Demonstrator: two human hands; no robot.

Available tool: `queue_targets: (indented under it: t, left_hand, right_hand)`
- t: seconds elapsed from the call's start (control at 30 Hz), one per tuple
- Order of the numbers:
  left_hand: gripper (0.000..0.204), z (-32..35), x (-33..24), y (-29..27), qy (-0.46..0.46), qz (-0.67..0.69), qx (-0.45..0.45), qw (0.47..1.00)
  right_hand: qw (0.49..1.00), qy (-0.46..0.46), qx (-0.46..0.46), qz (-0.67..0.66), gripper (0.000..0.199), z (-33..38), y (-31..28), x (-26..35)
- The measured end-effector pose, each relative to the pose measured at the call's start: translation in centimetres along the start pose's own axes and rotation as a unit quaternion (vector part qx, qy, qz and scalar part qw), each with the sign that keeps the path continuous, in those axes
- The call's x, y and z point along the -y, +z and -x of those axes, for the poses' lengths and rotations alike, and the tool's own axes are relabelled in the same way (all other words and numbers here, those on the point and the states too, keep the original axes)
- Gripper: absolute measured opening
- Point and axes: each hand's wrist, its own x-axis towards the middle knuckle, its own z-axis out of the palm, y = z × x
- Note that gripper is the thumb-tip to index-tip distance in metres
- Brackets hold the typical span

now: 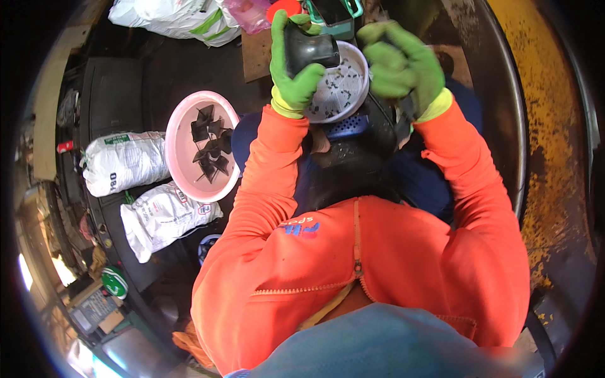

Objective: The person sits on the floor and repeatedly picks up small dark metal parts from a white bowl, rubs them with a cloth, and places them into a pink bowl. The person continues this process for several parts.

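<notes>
My left hand (293, 80), in a green glove, grips a black tapered part (313, 50) with a round end, its fingers and thumb wrapped about it. A white basin with a perforated bottom (340, 94) sits just below that part, with small black bits scattered in it. My right hand (396, 66), also gloved in green, is to the right of this basin. It is partly blurred, with the fingers curled; a dark patch shows between them, but I cannot make out what it is. To the left, a pink basin (176, 135) holds several black angular pieces (212, 151).
White printed sacks (126, 162) lie beside the pink basin. Farther off are a white plastic bag (173, 19), a red round lid (283, 9) and a teal container (337, 28). A rusty yellow metal surface (535, 126) runs along the right. A blue perforated piece (346, 126) is beneath the white basin.
</notes>
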Motion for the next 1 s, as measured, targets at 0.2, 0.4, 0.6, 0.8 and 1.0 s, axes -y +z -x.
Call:
queue_targets:
  t: [0.2,0.4,0.6,0.8,1.0]
  left_hand:
    - [0.068,-0.7,-2.2,-1.5,-0.153,0.361,-0.127,0.911]
    - [0.045,1.1,-9.5,-4.4,-0.120,0.334,-0.241,0.903]
    - [0.041,9.4,-17.0,-10.6,-0.028,-0.039,-0.320,0.946]
    - [0.055,33.8,-17.7,-15.1,-0.306,-0.536,-0.394,0.681]
    - [0.055,57.2,-18.7,-13.7,-0.740,-0.533,-0.248,0.328]
  right_hand:
    - [0.964,-0.129,-0.210,0.103,0.036,-2.3,-3.6,1.9]
    - [0.964,-0.015,-0.173,0.202,0.027,-4.2,-4.9,-1.7]
    - [0.955,0.068,-0.124,0.262,0.027,-6.2,-8.3,-3.2]
    - [0.915,0.102,-0.162,0.356,0.025,-6.4,-11.2,-4.5]
    - [0.844,0.302,-0.159,0.413,0.020,-5.9,-14.0,-5.9]
